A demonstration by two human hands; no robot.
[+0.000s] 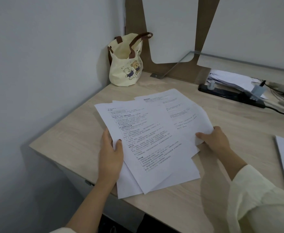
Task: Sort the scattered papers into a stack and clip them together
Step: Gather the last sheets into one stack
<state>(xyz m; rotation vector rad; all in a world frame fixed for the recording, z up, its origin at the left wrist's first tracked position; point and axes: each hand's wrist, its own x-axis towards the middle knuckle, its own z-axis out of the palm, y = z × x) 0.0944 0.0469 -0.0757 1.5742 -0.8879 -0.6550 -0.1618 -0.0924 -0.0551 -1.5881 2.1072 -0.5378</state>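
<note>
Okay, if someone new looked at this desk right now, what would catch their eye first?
The fan of printed papers at the middle of the desk, uneven and overlapping, with the left hand and right hand holding its side edges. Next, the cream tote bag with cartoon bears, upright in the back left corner.

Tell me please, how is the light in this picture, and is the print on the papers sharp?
Head view: soft, dim light, with no glare on the papers; the right hand and its forearm throw a faint shadow on the desk; the print is too blurred to read.
</note>
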